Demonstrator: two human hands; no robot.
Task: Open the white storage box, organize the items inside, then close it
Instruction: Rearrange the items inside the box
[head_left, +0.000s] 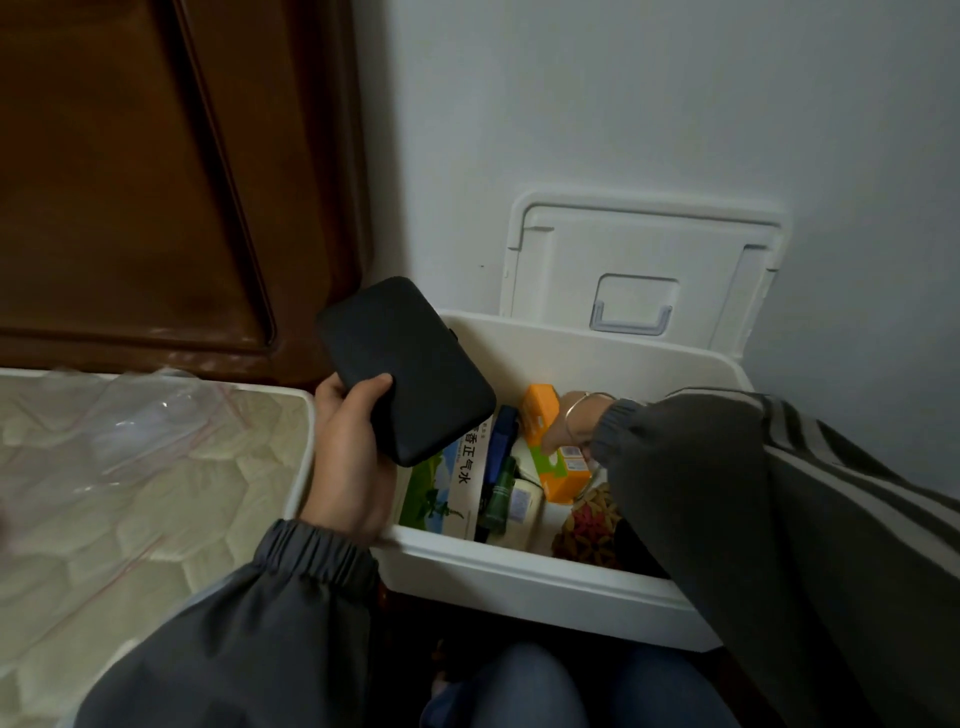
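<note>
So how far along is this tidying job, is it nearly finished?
Opening looks done: the lid stands against the wall behind the white storage box. Sorting is in hand: the left hand holds a black case over the box, while the right hand reaches in at the orange box; whether it grips it is unclear. Left: settling the case and the other items, then closing the lid.

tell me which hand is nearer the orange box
Right. The right hand is down inside the white storage box, gripping the orange box; the left hand holds a black case over the box's left edge, apart from it.
</note>
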